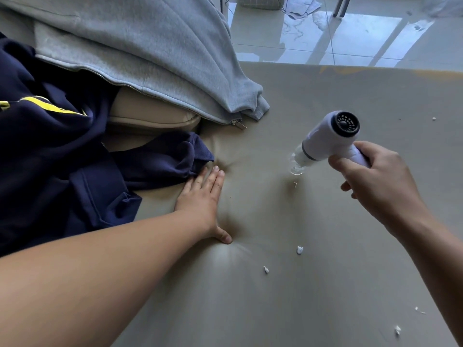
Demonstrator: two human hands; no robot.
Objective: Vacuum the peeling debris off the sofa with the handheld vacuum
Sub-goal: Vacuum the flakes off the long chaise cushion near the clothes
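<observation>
My right hand grips the handle of a white handheld vacuum. Its clear nozzle points down and touches the beige sofa seat. A tiny brown crumb lies just below the nozzle. White flakes of peeling debris lie nearer to me, another flake beside them, and more flakes at the lower right. My left hand presses flat on the seat, fingers apart, left of the nozzle, dimpling the cushion.
A navy garment with a yellow stripe lies on the sofa at left, touching my left fingertips. A grey zip hoodie is draped over a beige cushion behind it. The sofa's far edge meets a glossy tiled floor.
</observation>
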